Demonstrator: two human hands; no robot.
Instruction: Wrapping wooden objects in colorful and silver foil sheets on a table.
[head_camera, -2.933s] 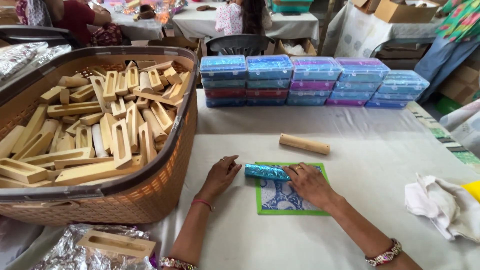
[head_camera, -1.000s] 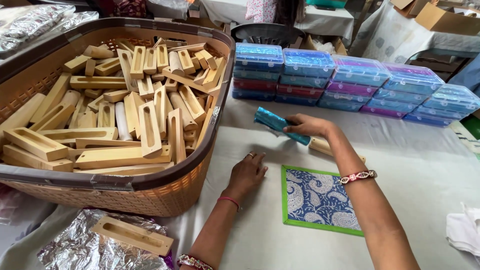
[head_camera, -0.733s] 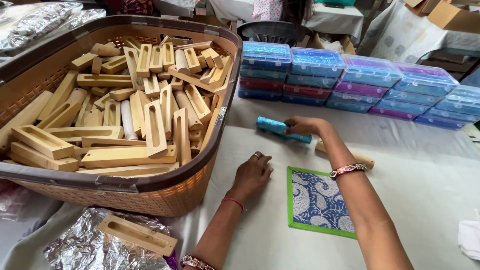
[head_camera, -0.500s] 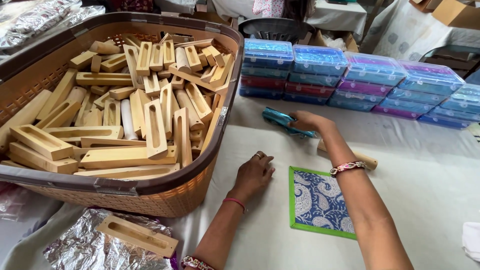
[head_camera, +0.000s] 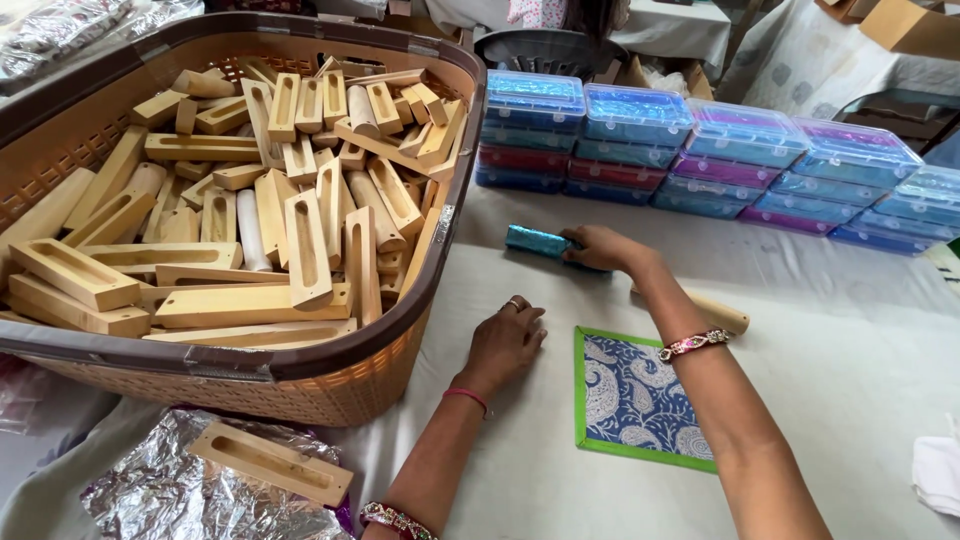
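Your right hand (head_camera: 598, 247) grasps a small roll wrapped in shiny blue foil (head_camera: 537, 241) and holds it low over the white table (head_camera: 850, 380), just in front of the stacked plastic boxes (head_camera: 700, 150). Your left hand (head_camera: 505, 340) lies flat and released on the table, holding nothing, beside the brown basket (head_camera: 330, 375) full of wooden blocks (head_camera: 300, 245). Between your two arms lies a blue patterned sheet with a green border (head_camera: 635, 400). Behind your right wrist a plain wooden stick (head_camera: 725, 317) rests on the table.

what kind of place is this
Probably a small craft packing workshop: a basket full of slotted wooden blocks, stacked clear plastic boxes, and the right hand holding a wrapped blue roll.
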